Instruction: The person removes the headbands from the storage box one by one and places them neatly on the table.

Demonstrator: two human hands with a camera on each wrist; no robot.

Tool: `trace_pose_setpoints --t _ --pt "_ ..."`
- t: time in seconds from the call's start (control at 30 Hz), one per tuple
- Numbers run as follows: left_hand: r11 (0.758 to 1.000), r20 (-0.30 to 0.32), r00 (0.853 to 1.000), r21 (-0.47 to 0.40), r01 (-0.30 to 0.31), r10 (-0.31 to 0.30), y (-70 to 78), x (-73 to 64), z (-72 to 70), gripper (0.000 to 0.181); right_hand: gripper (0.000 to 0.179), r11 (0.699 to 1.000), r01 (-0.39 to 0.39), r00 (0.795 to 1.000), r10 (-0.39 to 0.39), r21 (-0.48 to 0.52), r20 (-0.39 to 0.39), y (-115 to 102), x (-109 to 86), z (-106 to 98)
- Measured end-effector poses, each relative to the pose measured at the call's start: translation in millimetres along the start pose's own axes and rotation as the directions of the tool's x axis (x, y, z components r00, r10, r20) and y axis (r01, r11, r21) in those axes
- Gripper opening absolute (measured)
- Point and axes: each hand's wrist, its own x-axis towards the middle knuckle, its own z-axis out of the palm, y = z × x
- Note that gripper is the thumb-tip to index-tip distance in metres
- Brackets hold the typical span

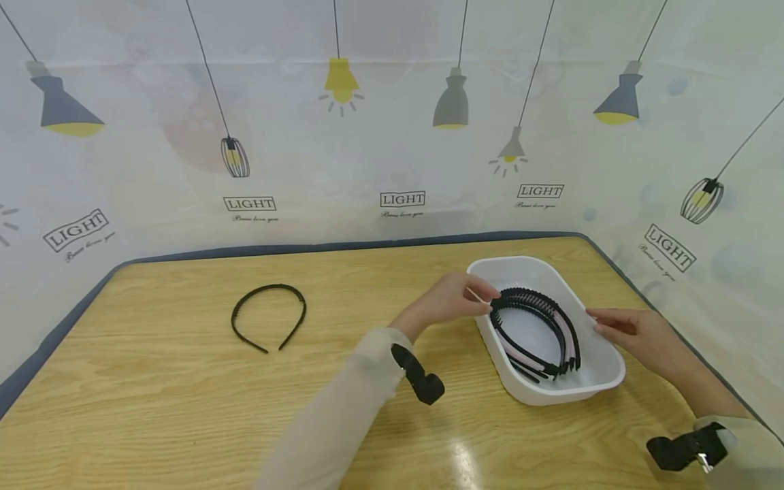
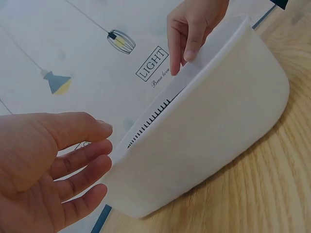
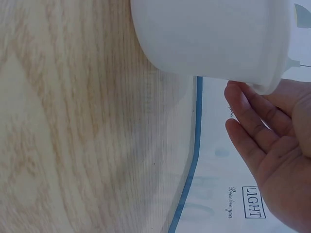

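Note:
A white plastic tub stands on the table with several black headbands nested inside, pale pink parts among them. My left hand is at the tub's left rim, its fingertips close to the toothed tops of the headbands. In the left wrist view its thumb and fingers are apart, with nothing between them. My right hand holds the tub's right rim, thumb on the inner side and fingers along the outside. One black headband lies alone on the table at the left.
The wooden table ends at a dark blue border along a pale cloth backdrop printed with lamps and the word LIGHT. Black camera mounts sit on both wrists, over light sleeves.

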Motion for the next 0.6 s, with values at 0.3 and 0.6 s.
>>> trace_pose_setpoints --t 0.3,0.6 --pt "0.999 0.017 0.999 -0.009 -0.043 0.043 8.0 7.3 7.4 0.028 0.04 1.0 0.006 1.0 -0.006 0.0 -0.003 -1 -0.8 0" --pt "1.0 0.018 0.999 -0.005 -0.031 0.031 11.8 11.7 9.0 0.028 0.04 1.0 0.005 1.0 -0.005 -0.005 -0.011 0 -0.4 1"
